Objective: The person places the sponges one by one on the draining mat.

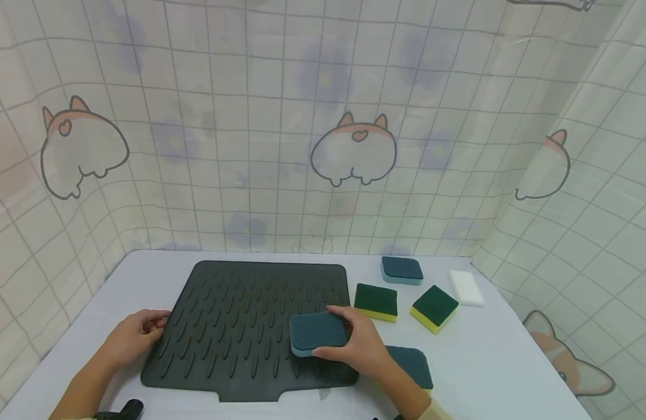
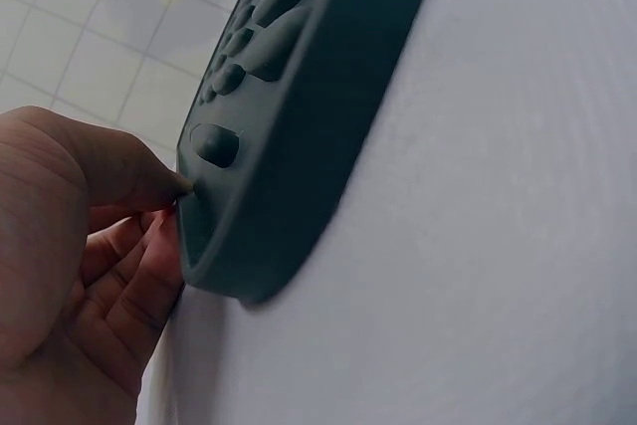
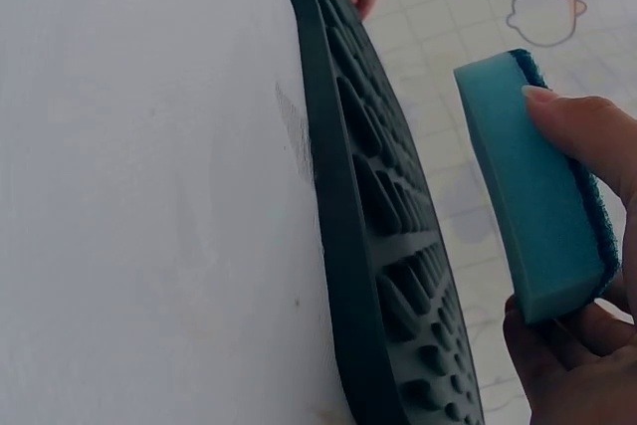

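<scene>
A dark green-grey draining mat [image 1: 233, 332] with rows of raised ridges lies flat on the white table. My left hand [image 1: 135, 336] is at its left edge; in the left wrist view the thumb [image 2: 149, 178] presses the mat's rim while curled fingers sit against its side. Between thumb and fingers, my right hand [image 1: 362, 344] holds a blue scouring sponge [image 1: 318, 331] over the mat's right part. In the right wrist view this sponge [image 3: 532, 196] stands apart from the ridges, its darker scrubbing layer facing away from the mat.
Right of the mat lie two green-and-yellow sponges [image 1: 376, 298], [image 1: 435, 304], a blue sponge [image 1: 401, 268] and a white block [image 1: 465, 288]. Another blue-topped sponge [image 1: 413, 363] is partly hidden by my right forearm. A patterned curtain [image 1: 259, 192] surrounds the table's back and sides.
</scene>
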### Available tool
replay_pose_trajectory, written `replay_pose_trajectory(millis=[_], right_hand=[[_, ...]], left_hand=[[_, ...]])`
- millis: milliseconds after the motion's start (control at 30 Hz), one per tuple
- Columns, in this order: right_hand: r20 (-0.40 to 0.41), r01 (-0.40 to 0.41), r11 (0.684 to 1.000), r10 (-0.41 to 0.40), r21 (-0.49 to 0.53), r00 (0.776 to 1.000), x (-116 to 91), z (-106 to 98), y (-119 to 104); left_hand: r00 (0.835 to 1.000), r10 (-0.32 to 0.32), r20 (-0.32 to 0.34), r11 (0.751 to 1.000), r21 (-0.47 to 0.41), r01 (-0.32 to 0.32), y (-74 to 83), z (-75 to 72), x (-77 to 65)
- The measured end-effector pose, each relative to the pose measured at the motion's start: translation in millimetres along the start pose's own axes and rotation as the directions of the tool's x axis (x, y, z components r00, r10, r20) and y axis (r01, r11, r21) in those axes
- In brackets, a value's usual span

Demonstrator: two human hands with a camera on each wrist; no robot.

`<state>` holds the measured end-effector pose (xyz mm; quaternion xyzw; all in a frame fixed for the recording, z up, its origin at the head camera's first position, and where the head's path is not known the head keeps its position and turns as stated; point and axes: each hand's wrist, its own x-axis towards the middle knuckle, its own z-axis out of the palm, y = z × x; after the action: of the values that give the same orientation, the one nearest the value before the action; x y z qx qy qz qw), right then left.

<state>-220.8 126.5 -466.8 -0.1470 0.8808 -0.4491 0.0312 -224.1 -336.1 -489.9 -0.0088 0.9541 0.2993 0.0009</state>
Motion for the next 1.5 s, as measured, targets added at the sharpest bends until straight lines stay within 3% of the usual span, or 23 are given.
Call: replay_pose_trajectory(millis=[400, 833, 1500], right_hand=[[0.005, 0.029, 0.999, -0.029, 0.019, 1.0, 7.0, 14.1, -3.2], [0.04, -0.013, 1.0, 0.013, 0.02, 0.999, 7.8, 30.4, -9.8], [0.006, -0.019, 1.0, 0.019, 0.022, 1.0, 18.5, 51.4, -27.6]], left_hand=[[1.0, -0.005, 0.009, 1.0, -0.004, 0.005, -2.6, -0.1, -0.1], [1.0, 0.01, 0.004, 1.0, 0.001, -0.01, -0.8, -0.3, -0.3], [1.0, -0.018, 0.01, 1.0, 0.0, 0.018, 1.8, -1.9, 0.2]])
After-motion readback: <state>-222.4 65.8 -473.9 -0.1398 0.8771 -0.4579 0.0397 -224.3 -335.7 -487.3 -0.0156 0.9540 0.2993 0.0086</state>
